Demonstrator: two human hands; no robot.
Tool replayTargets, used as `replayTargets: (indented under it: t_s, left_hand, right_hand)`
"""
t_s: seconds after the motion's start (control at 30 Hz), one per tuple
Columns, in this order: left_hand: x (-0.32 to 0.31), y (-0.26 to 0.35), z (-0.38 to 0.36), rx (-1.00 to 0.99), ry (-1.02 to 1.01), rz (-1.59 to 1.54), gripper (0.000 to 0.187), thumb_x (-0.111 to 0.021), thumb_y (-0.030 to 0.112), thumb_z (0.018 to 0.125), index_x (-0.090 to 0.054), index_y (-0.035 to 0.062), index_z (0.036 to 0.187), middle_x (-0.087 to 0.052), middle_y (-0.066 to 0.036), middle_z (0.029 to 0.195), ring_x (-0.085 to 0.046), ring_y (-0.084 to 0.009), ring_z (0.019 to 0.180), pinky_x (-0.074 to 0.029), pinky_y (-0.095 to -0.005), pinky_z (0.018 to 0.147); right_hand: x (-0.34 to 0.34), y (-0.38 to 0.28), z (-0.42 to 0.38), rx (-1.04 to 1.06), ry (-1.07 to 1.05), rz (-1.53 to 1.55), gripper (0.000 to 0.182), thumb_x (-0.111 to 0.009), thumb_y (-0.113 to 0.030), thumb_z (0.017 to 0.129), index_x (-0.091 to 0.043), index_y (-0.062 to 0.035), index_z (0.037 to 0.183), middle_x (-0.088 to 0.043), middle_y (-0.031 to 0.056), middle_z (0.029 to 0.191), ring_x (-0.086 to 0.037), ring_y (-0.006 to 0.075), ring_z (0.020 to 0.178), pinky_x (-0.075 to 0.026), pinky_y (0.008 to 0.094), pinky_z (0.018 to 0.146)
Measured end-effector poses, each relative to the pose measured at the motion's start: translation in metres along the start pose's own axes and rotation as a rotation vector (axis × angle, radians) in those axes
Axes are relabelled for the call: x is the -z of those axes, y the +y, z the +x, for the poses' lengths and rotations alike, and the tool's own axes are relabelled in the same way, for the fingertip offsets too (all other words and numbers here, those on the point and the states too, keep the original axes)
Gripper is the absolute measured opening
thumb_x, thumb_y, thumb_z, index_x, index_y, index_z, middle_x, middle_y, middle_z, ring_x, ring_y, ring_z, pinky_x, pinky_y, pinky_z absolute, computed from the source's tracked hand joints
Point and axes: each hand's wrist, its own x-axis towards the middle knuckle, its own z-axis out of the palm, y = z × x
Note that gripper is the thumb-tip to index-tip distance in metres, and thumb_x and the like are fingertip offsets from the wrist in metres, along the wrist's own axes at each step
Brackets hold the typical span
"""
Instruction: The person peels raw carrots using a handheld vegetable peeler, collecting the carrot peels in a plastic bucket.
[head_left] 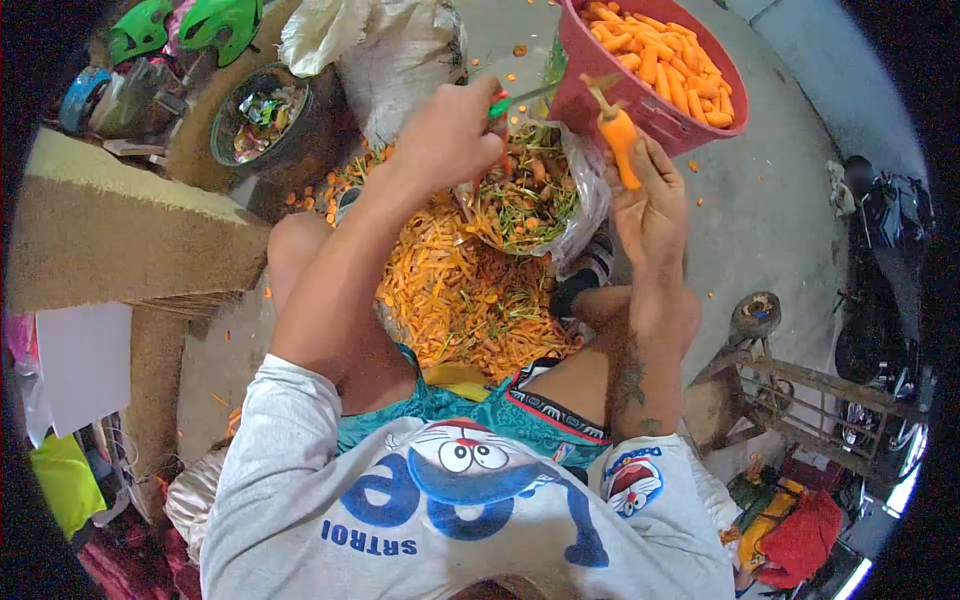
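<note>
Upper right, a pink tub [682, 136] brims with peeled carrots [660, 62]; centre, a plastic bag [592, 190] holds green trimmings [518, 215]. Right hand [650, 205] grips one carrot [619, 140]; left hand [448, 138], apparently a green-handled tool [500, 107].

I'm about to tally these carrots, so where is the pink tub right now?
In the head view, the pink tub sits at the upper right, just beyond the right hand and the carrot it holds.
</note>
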Motion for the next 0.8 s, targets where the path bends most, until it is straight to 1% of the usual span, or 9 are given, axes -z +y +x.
replayTargets:
  t_s: [0.1,0.2,0.37,0.43,0.5,0.57,0.63,0.7,0.8]
  left_hand:
    - [-0.001,0.019,-0.006,-0.101,0.096,-0.073,0.039,-0.065,0.010,0.077,-0.061,-0.0007,0.115,-0.069,-0.029,0.090,-0.068,-0.0483,0.089,-0.053,-0.0548,0.080]
    - [-0.009,0.026,-0.003,-0.014,0.013,-0.057,0.040,-0.063,0.008,0.076,-0.061,-0.0024,0.114,-0.069,-0.029,0.088,-0.068,-0.0485,0.087,-0.053,-0.0547,0.080]
    - [-0.030,0.011,0.001,-0.116,-0.005,-0.167,0.033,-0.063,0.012,0.078,-0.064,-0.0063,0.105,-0.069,-0.030,0.090,-0.068,-0.0480,0.089,-0.054,-0.0545,0.083]
    - [-0.027,-0.010,0.015,0.086,-0.237,0.016,0.029,-0.063,0.015,0.079,-0.067,-0.0064,0.098,-0.069,-0.031,0.093,-0.069,-0.0471,0.092,-0.054,-0.0542,0.084]
    - [-0.014,-0.006,0.013,0.097,-0.226,-0.004,0.029,-0.064,0.016,0.078,-0.069,-0.0058,0.097,-0.070,-0.031,0.093,-0.070,-0.0465,0.091,-0.056,-0.0531,0.082]
    - [-0.008,-0.009,0.010,0.101,-0.244,-0.015,0.030,-0.066,0.017,0.077,-0.071,-0.0051,0.096,-0.071,-0.031,0.094,-0.071,-0.0460,0.089,-0.058,-0.0521,0.081]
    - [-0.012,-0.027,0.010,0.090,-0.126,0.021,0.031,-0.068,0.020,0.077,-0.071,-0.0036,0.096,-0.071,-0.031,0.096,-0.071,-0.0455,0.091,-0.057,-0.0524,0.081]
    - [0.003,-0.029,0.006,0.108,-0.099,0.039,0.031,-0.069,0.021,0.077,-0.071,-0.0034,0.096,-0.071,-0.031,0.096,-0.071,-0.0456,0.092,-0.057,-0.0525,0.082]
    - [0.026,-0.033,0.004,0.112,-0.027,-0.004,0.033,-0.068,0.022,0.077,-0.069,-0.0041,0.097,-0.070,-0.031,0.094,-0.070,-0.0464,0.092,-0.057,-0.0526,0.083]
  right_hand:
    - [-0.009,0.011,-0.002,-0.009,0.088,0.042,0.021,-0.070,-0.002,0.095,-0.071,0.0023,0.116,-0.071,0.0145,0.117,-0.070,0.0253,0.105,-0.060,0.0357,0.092]
    - [-0.011,0.025,0.002,0.010,0.204,0.017,0.021,-0.071,-0.003,0.095,-0.071,0.0017,0.115,-0.072,0.0140,0.115,-0.071,0.0254,0.104,-0.061,0.0359,0.091]
    - [-0.014,0.032,-0.007,-0.023,0.143,0.047,0.021,-0.069,-0.004,0.096,-0.070,0.0038,0.115,-0.071,0.0142,0.117,-0.071,0.0260,0.104,-0.060,0.0365,0.093]
    - [-0.014,0.029,-0.002,-0.058,0.089,0.065,0.021,-0.068,-0.004,0.096,-0.069,0.0045,0.115,-0.071,0.0144,0.118,-0.070,0.0261,0.105,-0.060,0.0372,0.094]
    - [-0.008,0.025,0.005,-0.062,0.261,0.030,0.036,-0.068,-0.009,0.097,-0.061,0.0054,0.129,-0.065,0.0147,0.130,-0.063,0.0246,0.121,-0.056,0.0346,0.098]
    - [0.007,0.001,0.046,0.047,0.192,0.128,0.046,-0.067,-0.012,0.099,-0.052,0.0074,0.137,-0.061,0.0195,0.135,-0.060,0.0294,0.126,-0.056,0.0394,0.103]
    - [0.053,-0.034,0.115,0.131,0.160,0.343,0.051,-0.066,-0.015,0.099,-0.046,0.0092,0.140,-0.060,0.0239,0.133,-0.058,0.0341,0.128,-0.055,0.0426,0.107]
    - [0.042,-0.065,0.142,0.003,0.363,0.577,0.054,-0.067,-0.013,0.098,-0.042,0.0104,0.140,-0.061,0.0248,0.128,-0.057,0.0367,0.128,-0.053,0.0435,0.110]
    - [0.067,-0.011,0.172,-0.071,0.121,0.142,0.043,-0.064,-0.016,0.100,-0.050,0.0089,0.133,-0.064,0.0202,0.123,-0.063,0.0305,0.119,-0.059,0.0390,0.098]
